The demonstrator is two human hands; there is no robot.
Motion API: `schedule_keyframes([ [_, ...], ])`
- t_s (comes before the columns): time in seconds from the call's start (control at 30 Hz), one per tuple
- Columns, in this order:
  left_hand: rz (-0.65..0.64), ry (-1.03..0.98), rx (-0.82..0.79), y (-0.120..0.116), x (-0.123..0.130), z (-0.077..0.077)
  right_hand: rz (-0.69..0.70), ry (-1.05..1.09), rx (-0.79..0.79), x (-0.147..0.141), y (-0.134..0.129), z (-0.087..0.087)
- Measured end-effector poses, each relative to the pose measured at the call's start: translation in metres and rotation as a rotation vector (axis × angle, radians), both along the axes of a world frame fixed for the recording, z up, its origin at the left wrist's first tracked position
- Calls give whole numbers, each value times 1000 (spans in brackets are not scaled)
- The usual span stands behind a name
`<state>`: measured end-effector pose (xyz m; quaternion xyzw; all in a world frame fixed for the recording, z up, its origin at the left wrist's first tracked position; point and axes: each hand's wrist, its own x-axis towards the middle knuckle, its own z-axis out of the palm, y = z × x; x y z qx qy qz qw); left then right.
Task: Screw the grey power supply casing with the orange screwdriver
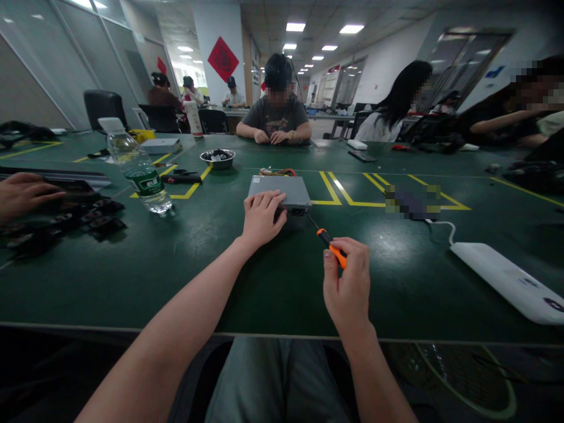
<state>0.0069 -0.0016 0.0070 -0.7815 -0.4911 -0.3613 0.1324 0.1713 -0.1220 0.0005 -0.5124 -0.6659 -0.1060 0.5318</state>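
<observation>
A grey metal computer power supply (288,187) lies on the green table, with colored wires (277,172) showing at its far side. My left hand (264,218) grips its near left part, fingers over the top and thumb by the front face. Closed around the orange and black handle of a screwdriver (326,238) is my right hand (348,273). The screwdriver's shaft points up and left to the front right edge of the power supply, near its socket. Whether the tip sits in a screw is too small to tell.
A water bottle (143,176), a metal bowl of small parts (217,157) and a black tool (183,176) stand to the left. Another person's hand (26,197) reaches in over dark parts. A white power bank (506,279) with a cable lies right. A person (277,111) sits opposite.
</observation>
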Motion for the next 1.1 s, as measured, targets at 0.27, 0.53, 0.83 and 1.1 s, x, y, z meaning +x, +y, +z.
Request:
schedule_keyframes([
  [0.27,8,9,10,0,0,0,-6,-10,11,-1,-1,0],
  [0.53,5,8,28,0,0,0,10,-7,17,-1,-1,-1],
  [0.83,4,1,19,1,0,-1,5,12,17,-1,0,-2],
  [1.1,6,-1,21,1,0,-1,10,5,10,-1,-1,-1],
])
